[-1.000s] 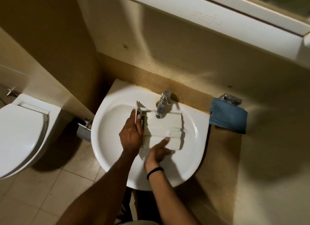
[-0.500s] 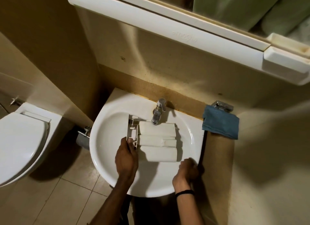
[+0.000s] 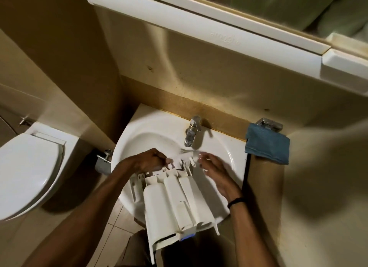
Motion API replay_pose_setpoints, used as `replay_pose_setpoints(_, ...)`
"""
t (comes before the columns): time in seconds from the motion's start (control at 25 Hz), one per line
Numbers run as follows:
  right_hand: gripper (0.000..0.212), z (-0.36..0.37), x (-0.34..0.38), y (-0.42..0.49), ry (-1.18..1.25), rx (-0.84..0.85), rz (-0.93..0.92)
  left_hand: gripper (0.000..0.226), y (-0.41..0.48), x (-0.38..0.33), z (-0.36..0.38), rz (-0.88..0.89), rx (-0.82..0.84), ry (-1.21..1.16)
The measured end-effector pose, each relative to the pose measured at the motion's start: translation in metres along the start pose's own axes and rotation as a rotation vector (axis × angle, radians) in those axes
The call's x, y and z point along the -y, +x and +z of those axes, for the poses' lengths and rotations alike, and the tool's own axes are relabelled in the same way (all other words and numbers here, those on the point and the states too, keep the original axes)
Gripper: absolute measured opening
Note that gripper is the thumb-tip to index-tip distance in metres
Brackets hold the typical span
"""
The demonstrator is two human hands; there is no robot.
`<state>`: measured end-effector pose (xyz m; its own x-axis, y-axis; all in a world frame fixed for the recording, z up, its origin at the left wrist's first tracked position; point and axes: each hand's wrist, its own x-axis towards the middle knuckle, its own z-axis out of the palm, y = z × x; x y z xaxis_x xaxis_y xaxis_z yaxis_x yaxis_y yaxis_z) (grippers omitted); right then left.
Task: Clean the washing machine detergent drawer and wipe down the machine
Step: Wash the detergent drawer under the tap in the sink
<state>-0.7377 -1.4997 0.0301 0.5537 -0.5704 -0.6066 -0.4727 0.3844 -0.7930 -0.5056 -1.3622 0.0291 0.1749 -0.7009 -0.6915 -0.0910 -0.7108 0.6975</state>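
In the head view, the drawer (image 3: 175, 205), lying crosswise in the sink (image 3: 139, 147) 0.5 s ago, is now tilting lengthwise over its front rim, left hand (image 3: 147, 162) gripping, right hand (image 3: 214, 169) loosely steadying, likely for rinsing.

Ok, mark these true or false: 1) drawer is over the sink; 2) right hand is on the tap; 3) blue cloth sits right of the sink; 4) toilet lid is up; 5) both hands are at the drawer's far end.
1) True. The drawer is tilted over the sink, its near end past the rim.
2) False. The right hand is at the drawer, below the tap.
3) True. The blue cloth lies right of the sink.
4) False. The toilet lid is down.
5) True. The left hand is there too.
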Motion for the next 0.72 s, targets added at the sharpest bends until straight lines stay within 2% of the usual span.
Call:
replay_pose_setpoints(0.08, 0.048, 0.018, -0.008, 0.011, -0.081, 0.105, 0.08, 0.046, 0.022, -0.004, -0.003, 0.055, 0.116, 0.21)
replay_pose_setpoints(0.16, 0.061, 0.027, -0.016, 0.021, -0.089, 0.056, 0.029, 0.058, 0.039, -0.01, -0.002, -0.011, 0.139, 0.284)
replay_pose_setpoints(0.24, 0.074, 0.03, -0.012, 0.023, -0.108, -0.054, -0.05, 0.056, 0.049, -0.011, -0.003, 0.028, 0.072, 0.29)
replay_pose_setpoints(0.32, 0.074, 0.031, 0.001, 0.02, -0.092, -0.125, -0.049, 0.042, 0.056, -0.006, -0.001, 0.095, -0.104, 0.3)
replay_pose_setpoints(0.4, 0.066, 0.028, 0.005, 0.027, -0.088, -0.174, -0.064, 0.029, 0.06, 0.001, 0.004, 0.125, -0.256, 0.034)
replay_pose_setpoints(0.44, 0.063, 0.024, 0.007, 0.03, -0.096, -0.189, -0.078, 0.031, 0.06, 0.003, 0.007, 0.167, -0.331, -0.052)
replay_pose_setpoints(0.52, 0.071, 0.016, 0.01, 0.038, -0.08, -0.214, -0.087, 0.054, 0.064, 0.012, 0.015, 0.23, -0.554, 0.013)
replay_pose_setpoints(0.56, 0.078, 0.011, 0.009, 0.043, -0.067, -0.219, -0.075, 0.067, 0.068, 0.02, 0.018, 0.194, -0.656, -0.007)
replay_pose_setpoints(0.6, 0.082, 0.008, 0.009, 0.047, -0.052, -0.207, -0.063, 0.073, 0.069, 0.021, 0.02, 0.113, -0.674, -0.122)
replay_pose_setpoints(0.64, 0.083, 0.006, 0.011, 0.049, -0.047, -0.2, -0.06, 0.067, 0.068, 0.024, 0.02, 0.018, -0.623, -0.279)
replay_pose_setpoints(0.72, 0.075, 0.006, 0.01, 0.052, -0.063, -0.231, -0.061, 0.038, 0.069, 0.03, 0.022, -0.073, -0.442, -0.456)
